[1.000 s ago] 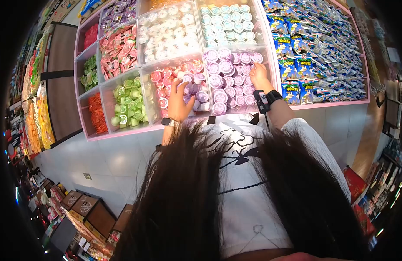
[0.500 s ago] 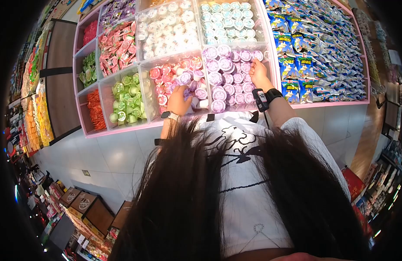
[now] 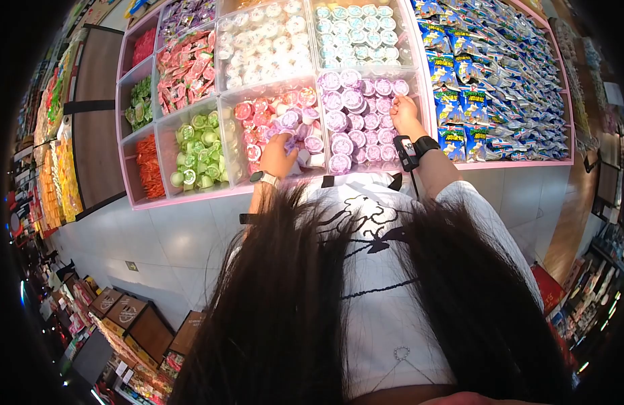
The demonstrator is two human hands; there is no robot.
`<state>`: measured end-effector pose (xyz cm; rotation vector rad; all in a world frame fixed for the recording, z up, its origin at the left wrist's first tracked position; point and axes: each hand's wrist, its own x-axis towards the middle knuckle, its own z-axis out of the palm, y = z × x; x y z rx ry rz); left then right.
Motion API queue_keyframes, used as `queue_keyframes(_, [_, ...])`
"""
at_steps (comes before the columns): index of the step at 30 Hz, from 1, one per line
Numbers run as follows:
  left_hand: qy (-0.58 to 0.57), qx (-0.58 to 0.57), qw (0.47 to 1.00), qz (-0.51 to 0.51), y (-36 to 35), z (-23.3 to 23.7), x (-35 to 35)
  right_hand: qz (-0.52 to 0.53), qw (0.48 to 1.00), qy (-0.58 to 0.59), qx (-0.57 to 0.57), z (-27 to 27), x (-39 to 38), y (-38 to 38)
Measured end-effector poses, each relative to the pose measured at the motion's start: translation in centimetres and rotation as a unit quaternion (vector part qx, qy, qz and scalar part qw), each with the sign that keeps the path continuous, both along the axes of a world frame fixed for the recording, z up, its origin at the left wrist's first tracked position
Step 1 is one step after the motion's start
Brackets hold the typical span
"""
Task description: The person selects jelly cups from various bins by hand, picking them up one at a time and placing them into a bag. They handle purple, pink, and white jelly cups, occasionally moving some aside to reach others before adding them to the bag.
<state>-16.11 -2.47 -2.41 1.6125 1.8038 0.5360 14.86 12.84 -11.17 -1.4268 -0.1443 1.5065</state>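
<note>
While the left hand curls over loose purple cups left of the purple-lidded stack, the right hand bunches at its right, grips unclear; pink-rimmed surface surrounds it, above grey floor.

Bright light floods the pale, round-lidded plastic cups beyond the bare left hand, bleaching their detail. Long dark hair, on the near side of that hand, sinks almost to black. Well right of the bare right hand, packed multicoloured shelving blurs, bent by wide-angle distortion.
</note>
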Motion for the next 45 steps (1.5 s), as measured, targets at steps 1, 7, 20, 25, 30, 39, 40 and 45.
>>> queue_keyframes(1, [-0.001,0.0,1.0,0.005,0.0,-0.1,0.0,0.006,1.0,-0.002,-0.002,0.0,0.0,-0.1])
queue_keyframes(7, [0.001,-0.014,1.0,0.006,-0.3,-0.7,-0.1,0.011,1.0,-0.007,-0.018,0.6,-0.1,0.0])
queue_keyframes(20, [0.05,0.039,0.993,-0.103,2.0,-1.2,3.0,0.171,0.981,0.038,-0.081,3.8,-2.1,-3.5])
queue_keyframes(25, [-0.149,-0.067,0.987,0.007,3.5,-0.7,-0.1,0.491,0.866,-0.032,0.088,11.1,-4.8,-6.4])
queue_keyframes(30, [-0.363,-0.074,0.929,0.012,3.6,4.5,1.9,0.539,0.827,-0.045,0.154,14.3,-7.7,-7.9])
queue_keyframes(39, [-0.245,0.0,0.968,-0.058,3.9,6.8,7.6,0.487,0.85,-0.045,0.194,12.8,-3.0,-6.4])
queue_keyframes(40, [-0.255,0.009,0.964,-0.072,4.1,7.0,7.5,0.458,0.868,-0.03,0.189,11.9,-2.2,-6.3])
queue_keyframes(45, [-0.225,0.005,0.97,0.098,4.2,5.7,3.5,0.209,0.963,-0.119,0.121,6.7,0.7,-5.0])
